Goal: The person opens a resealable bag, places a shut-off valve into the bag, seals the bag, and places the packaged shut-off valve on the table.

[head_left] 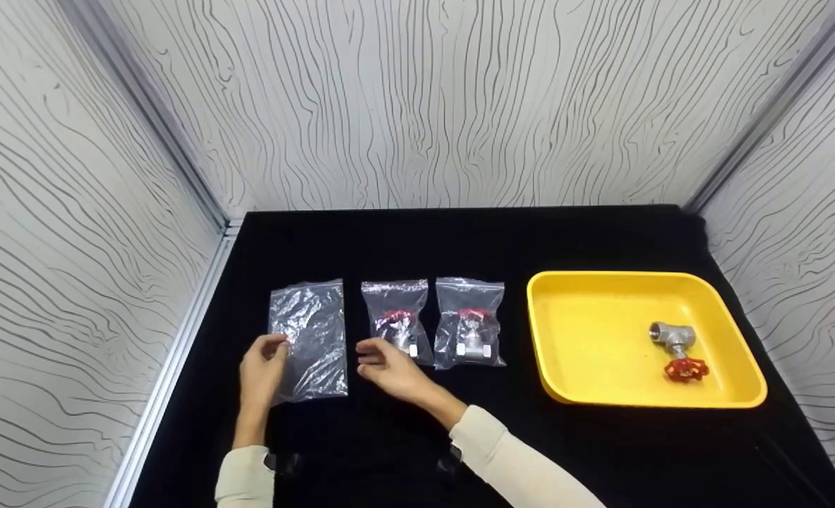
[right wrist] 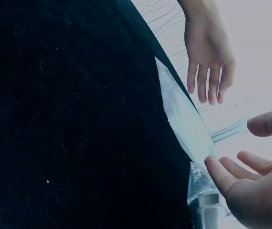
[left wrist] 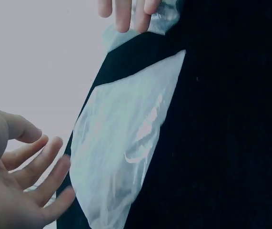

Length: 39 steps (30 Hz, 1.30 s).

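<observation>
On the black table (head_left: 459, 243), the flat plastic bag (head_left: 316, 339) lies between your left hand (head_left: 260, 370) and right hand (head_left: 394, 370), which are apart and grip nothing; it seems light, soft and slippery, best pinched at one edge.

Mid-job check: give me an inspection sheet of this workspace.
Surface: black table.
Job's things: flat clear bag, no valve visible inside; middle bag and right bag, each holding a red-handled valve; yellow tray with a loose valve.
Clutter: nothing seen.
Hands: left hand at the flat bag's left edge, holding nothing, contact unclear; right hand between the flat and middle bags, holding nothing.
Cables: nothing clearly seen.
Surroundings: wood-grain-patterned panels on three sides.
</observation>
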{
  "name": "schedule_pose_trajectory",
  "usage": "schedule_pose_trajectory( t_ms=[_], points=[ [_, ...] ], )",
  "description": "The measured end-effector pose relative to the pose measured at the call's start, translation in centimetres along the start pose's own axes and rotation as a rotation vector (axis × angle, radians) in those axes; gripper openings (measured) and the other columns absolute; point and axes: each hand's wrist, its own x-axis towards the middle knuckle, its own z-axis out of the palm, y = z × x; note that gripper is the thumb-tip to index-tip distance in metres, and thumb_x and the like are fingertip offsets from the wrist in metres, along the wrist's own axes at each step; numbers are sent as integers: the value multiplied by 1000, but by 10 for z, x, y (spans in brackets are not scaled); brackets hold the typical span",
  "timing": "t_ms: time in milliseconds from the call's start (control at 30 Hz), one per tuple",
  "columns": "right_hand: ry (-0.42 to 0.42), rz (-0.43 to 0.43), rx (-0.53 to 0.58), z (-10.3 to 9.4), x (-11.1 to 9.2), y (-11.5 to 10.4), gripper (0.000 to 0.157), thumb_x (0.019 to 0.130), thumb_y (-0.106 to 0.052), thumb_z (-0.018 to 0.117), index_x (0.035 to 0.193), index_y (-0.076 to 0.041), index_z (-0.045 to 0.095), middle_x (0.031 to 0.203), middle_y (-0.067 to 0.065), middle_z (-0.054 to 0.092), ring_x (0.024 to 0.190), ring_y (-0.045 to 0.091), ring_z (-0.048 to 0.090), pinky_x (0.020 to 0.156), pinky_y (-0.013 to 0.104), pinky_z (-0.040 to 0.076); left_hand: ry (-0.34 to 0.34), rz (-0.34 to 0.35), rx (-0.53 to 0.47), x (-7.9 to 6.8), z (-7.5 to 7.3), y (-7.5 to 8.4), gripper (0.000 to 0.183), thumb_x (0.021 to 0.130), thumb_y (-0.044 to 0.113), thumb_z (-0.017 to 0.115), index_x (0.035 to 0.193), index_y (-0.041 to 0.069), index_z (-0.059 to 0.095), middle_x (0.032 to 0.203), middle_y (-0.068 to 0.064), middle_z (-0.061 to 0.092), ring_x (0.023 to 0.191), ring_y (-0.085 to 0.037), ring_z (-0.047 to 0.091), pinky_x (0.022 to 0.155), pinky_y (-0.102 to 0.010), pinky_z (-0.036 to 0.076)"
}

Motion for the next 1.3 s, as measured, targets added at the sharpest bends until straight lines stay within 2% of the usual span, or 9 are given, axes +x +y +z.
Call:
schedule_pose_trajectory(
  t_ms=[67, 167, 333, 533, 667, 800, 900, 1033, 1300],
  points=[
    [-6, 18, 15, 2, 2, 0, 45, 101, -5, 66, 141, 9, 54, 148, 31, 57, 133, 44, 63, 111, 48, 56, 31, 10, 20, 1, -2, -2, 25, 99, 6, 64, 121, -5, 71, 122, -27, 73, 111, -35, 69, 97, -36, 55],
    [-11, 34, 22, 5, 4, 1, 47, 102, -7, 66, 143, 9, 52, 150, 31, 55, 134, 44, 63, 112, 50, 55, 44, 0, 34, 4, -4, -6, 32, 99, 7, 63, 127, -8, 67, 134, -32, 64, 128, -47, 56, 113, -55, 44],
    [-19, 79, 74, 10, 7, 3, 51, 102, -7, 66, 146, 10, 48, 155, 32, 50, 136, 45, 61, 115, 51, 52, 22, -39, 42, 5, -4, -12, 43, 98, 8, 62, 137, -9, 59, 147, -36, 49, 139, -53, 43, 120, -63, 35],
    [-16, 157, 212, 14, 12, 7, 56, 102, -6, 64, 150, 13, 42, 158, 36, 44, 130, 46, 64, 106, 47, 59, -4, -85, -1, 5, -1, -18, 51, 100, 8, 58, 147, -10, 49, 144, -37, 52, 134, -49, 54, 114, -56, 46],
    [-4, 162, 238, 15, 14, 9, 55, 104, -6, 63, 150, 15, 41, 154, 38, 48, 118, 45, 69, 95, 44, 64, -20, -136, -44, 3, 0, -21, 55, 101, 9, 56, 151, -12, 44, 135, -35, 60, 117, -40, 63, 94, -35, 54],
    [-1, 157, 238, 15, 14, 10, 52, 104, -5, 62, 149, 14, 43, 148, 36, 55, 112, 41, 71, 88, 38, 64, -10, -147, -75, 1, 3, -24, 53, 101, 7, 59, 147, -14, 46, 120, -28, 65, 94, -20, 62, 74, -17, 47],
    [0, 150, 222, 15, 14, 11, 49, 104, -4, 61, 148, 12, 45, 145, 34, 60, 109, 38, 72, 85, 35, 63, 1, -132, -94, 1, 5, -24, 46, 100, 5, 60, 141, -14, 52, 110, -22, 66, 85, -11, 57, 70, -15, 46],
    [3, 140, 205, 14, 14, 12, 47, 105, -5, 61, 147, 10, 47, 142, 31, 63, 107, 34, 72, 84, 34, 62, 15, -117, -102, 0, 7, -22, 39, 99, 4, 60, 135, -11, 55, 105, -18, 67, 80, -6, 56, 69, -16, 46],
    [25, 119, 225, 15, 14, 15, 40, 104, -4, 62, 141, 9, 52, 135, 29, 67, 98, 25, 72, 80, 31, 62, 22, -133, -117, -4, 7, -18, 31, 100, 7, 61, 127, -8, 57, 110, -16, 66, 89, -8, 57, 74, -16, 46]
  ],
)
